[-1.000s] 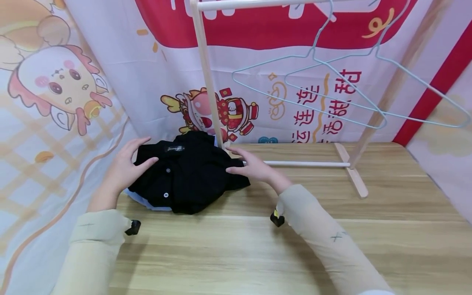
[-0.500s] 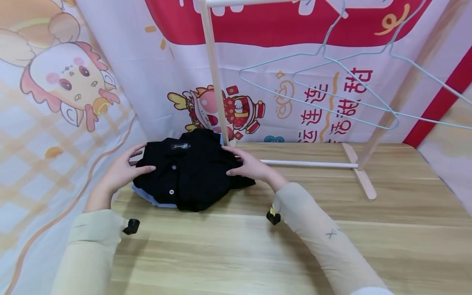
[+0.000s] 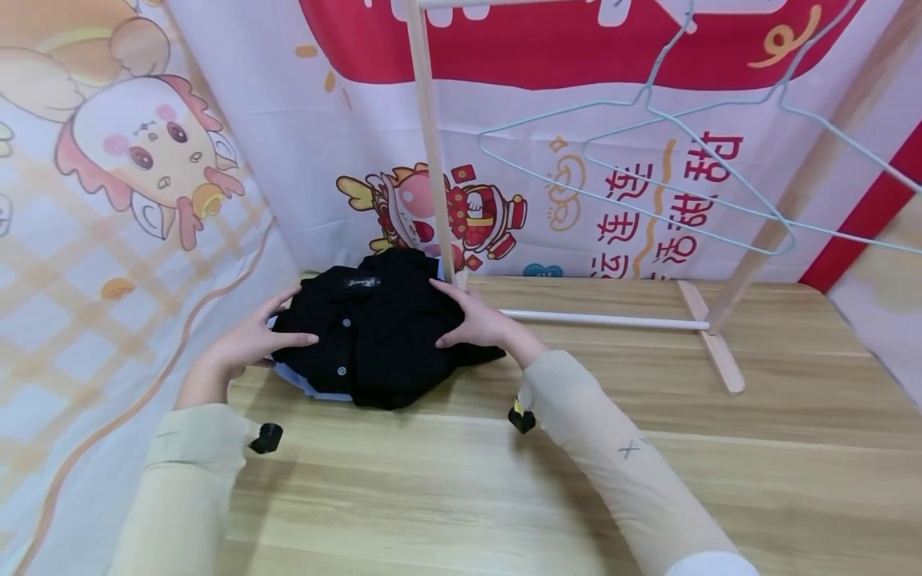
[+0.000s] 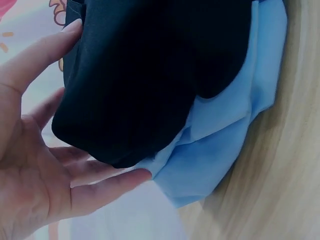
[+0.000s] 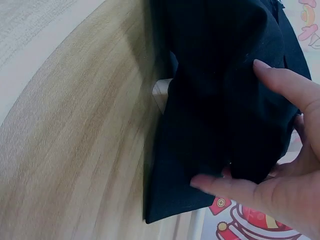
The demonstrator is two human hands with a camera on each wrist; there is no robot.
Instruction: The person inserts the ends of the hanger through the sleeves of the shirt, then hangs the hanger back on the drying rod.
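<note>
A black shirt point(image 3: 389, 336) with pale buttons and a dark neck label lies bunched on the table against the left post of a rack. Light blue cloth point(image 4: 215, 150) shows from beneath its near left edge. My left hand point(image 3: 248, 340) is at the shirt's left side, thumb over the black fabric. In the left wrist view its spread fingers point(image 4: 107, 192) reach along the lower edge, where black meets blue. On the opposite side is my right hand point(image 3: 484, 324), thumb and forefinger spread wide. The right wrist view shows those fingertips point(image 5: 202, 182) touching the black cloth, which bulges between them.
Behind the shirt stands a wooden rack point(image 3: 435, 152) with a low white crossbar point(image 3: 605, 319). Two pale blue wire hangers point(image 3: 562, 182) hang from it at the right. Printed cloth point(image 3: 562, 168) covers the walls at the back and left, close beside my left hand.
Both hands have come in from just above the shirt's sides to touch it. The shirt stays on the table. The head view has turned slightly left.
</note>
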